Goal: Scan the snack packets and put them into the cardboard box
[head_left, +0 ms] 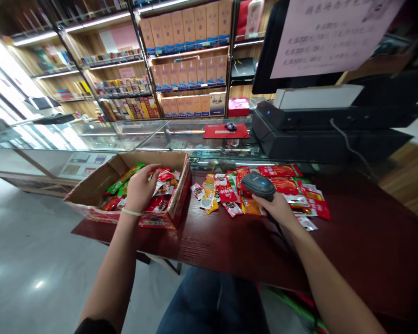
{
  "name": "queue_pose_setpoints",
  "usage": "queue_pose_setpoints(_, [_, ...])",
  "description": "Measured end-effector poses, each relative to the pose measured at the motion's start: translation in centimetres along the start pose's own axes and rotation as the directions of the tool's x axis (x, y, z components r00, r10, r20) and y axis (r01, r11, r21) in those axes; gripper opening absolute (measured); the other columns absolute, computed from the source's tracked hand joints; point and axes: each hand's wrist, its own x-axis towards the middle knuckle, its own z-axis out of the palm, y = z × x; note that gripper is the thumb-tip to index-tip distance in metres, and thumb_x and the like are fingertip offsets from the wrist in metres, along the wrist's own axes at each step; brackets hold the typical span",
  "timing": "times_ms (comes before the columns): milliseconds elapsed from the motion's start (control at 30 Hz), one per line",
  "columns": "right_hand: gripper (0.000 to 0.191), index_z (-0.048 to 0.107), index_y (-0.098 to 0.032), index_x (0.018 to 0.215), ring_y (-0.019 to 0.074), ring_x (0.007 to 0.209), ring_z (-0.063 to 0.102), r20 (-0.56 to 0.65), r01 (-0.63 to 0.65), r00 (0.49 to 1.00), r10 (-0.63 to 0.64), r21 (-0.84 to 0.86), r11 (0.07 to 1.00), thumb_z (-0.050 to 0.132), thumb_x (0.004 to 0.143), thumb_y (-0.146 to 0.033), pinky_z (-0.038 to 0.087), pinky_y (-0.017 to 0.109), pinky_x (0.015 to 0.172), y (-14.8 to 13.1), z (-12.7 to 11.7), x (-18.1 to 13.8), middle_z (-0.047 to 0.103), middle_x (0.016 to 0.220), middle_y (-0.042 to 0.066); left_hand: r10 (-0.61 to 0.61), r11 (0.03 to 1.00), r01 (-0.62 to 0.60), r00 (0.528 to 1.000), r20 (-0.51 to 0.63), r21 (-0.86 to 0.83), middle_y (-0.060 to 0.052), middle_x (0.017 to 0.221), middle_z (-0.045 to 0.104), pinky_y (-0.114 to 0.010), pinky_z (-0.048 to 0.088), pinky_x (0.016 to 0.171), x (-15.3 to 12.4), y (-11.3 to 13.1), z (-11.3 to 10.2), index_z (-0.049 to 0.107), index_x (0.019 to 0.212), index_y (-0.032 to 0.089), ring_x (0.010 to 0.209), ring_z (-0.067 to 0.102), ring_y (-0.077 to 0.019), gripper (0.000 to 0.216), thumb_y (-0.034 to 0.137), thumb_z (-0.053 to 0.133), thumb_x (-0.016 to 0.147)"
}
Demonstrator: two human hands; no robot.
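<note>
My left hand (139, 188) reaches into an open cardboard box (181, 192) full of red and green snack packets (163, 178). Its fingers curl over the packets, and what they grip is hidden. My right hand (277, 206) is wrapped round the handle of a black barcode scanner (262, 184), whose head points down at loose snack packets (230, 190) spread across the dark red table (230, 241).
A black cash register with a printer (320, 125) and a paper notice (330, 35) stands at the back right. Glass counters (125, 132) with a red mouse mat (226, 131) lie behind the table. Shelves of boxed goods (188, 60) line the wall.
</note>
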Motion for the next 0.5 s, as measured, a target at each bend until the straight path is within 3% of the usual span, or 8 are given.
queue_pose_setpoints(133, [0.048, 0.052, -0.022, 0.057, 0.0140, 0.039, 0.048, -0.070, 0.011, 0.998, -0.006, 0.067, 0.998, 0.069, 0.080, -0.062, 0.040, 0.028, 0.046, -0.1, -0.2, 0.0, 0.052, 0.042, -0.001, 0.153, 0.987, -0.149, 0.985, 0.076, -0.061, -0.007, 0.112, 0.075, -0.035, 0.052, 0.094, -0.2, 6.0, 1.2, 0.070, 0.115, 0.021, 0.102, 0.069, -0.0225, 0.030, 0.033, 0.052, 0.095])
queue_pose_setpoints(267, [0.049, 0.052, -0.022, 0.057, 0.0128, 0.038, 0.046, -0.081, 0.011, 0.997, 0.000, 0.135, 0.991, 0.070, 0.080, -0.061, 0.040, 0.027, 0.045, 0.0, -0.6, 0.1, 0.050, 0.042, -0.003, 0.279, 0.949, -0.235, 0.937, 0.212, -0.210, -0.005, 0.117, 0.073, -0.033, 0.052, 0.097, -0.2, 10.6, 5.8, 0.068, 0.118, 0.022, 0.107, 0.068, -0.0208, 0.028, 0.028, 0.053, 0.095])
queue_pose_setpoints(367, [0.050, 0.050, -0.022, 0.055, 0.0125, 0.037, 0.046, -0.077, 0.013, 0.997, -0.001, 0.158, 0.987, 0.069, 0.082, -0.060, 0.038, 0.027, 0.044, -0.2, -1.0, -0.1, 0.049, 0.040, -0.003, 0.310, 0.940, -0.233, 0.886, 0.345, -0.248, -0.007, 0.120, 0.072, -0.035, 0.050, 0.101, -0.2, 11.7, 11.0, 0.066, 0.120, 0.020, 0.112, 0.066, -0.0229, 0.030, 0.026, 0.055, 0.093])
queue_pose_setpoints(500, [0.049, 0.050, -0.022, 0.057, 0.0120, 0.036, 0.044, -0.096, -0.021, 0.995, 0.041, 0.203, 0.979, 0.070, 0.081, -0.060, 0.036, 0.026, 0.042, -0.2, -1.1, -0.1, 0.048, 0.040, -0.004, 0.267, 0.961, -0.207, 0.866, 0.422, -0.183, -0.014, 0.128, 0.066, -0.038, 0.046, 0.107, -0.4, 11.2, 17.8, 0.064, 0.124, 0.015, 0.120, 0.062, -0.0260, 0.034, 0.019, 0.058, 0.090])
